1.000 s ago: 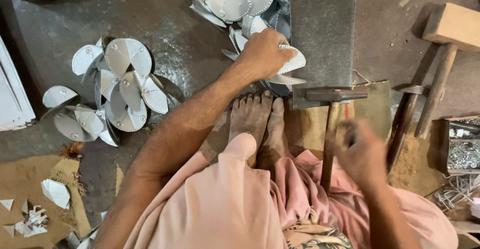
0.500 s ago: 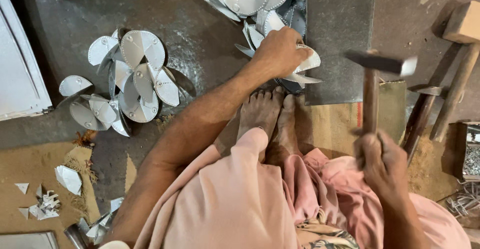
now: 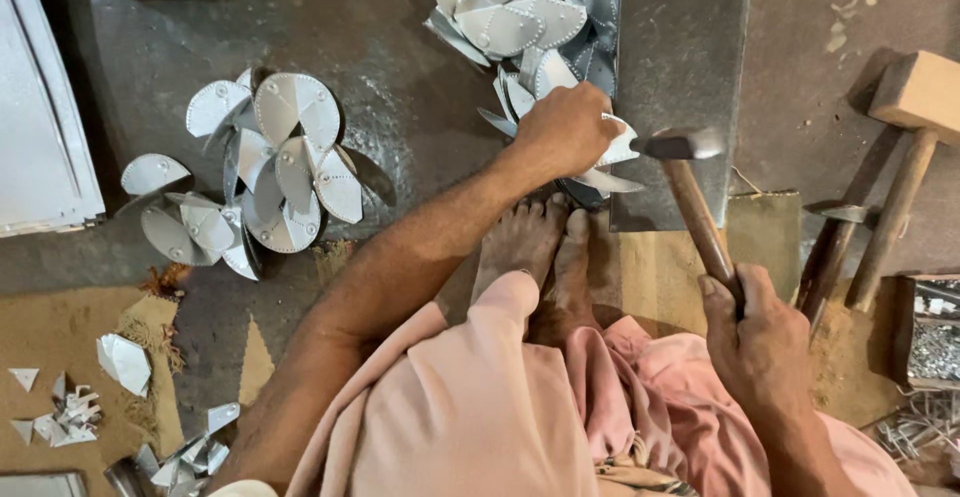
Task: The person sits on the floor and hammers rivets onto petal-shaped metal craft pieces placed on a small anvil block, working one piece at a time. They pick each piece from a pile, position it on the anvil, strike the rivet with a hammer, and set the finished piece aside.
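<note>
Pinning a thin, stiff, sharp-edged metal piece [image 3: 612,147] flat under my left hand [image 3: 565,132], right hand [image 3: 760,342] clamps hammer [image 3: 690,197] low on its handle.

Wooden mallet [image 3: 905,147], pile of metal discs [image 3: 262,172]

Silver dotted metal pieces [image 3: 285,152], brown-handled hammer [image 3: 700,217], pink cloth [image 3: 480,407].

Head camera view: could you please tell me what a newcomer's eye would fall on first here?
First, the right hand gripping a wooden-handled hammer, its head beside the left hand, which presses a shiny metal piece at the edge of a grey steel block. Next, the heaps of fan-shaped metal pieces: one on the floor at left, another at top centre. Bare feet rest just below the work.
</note>
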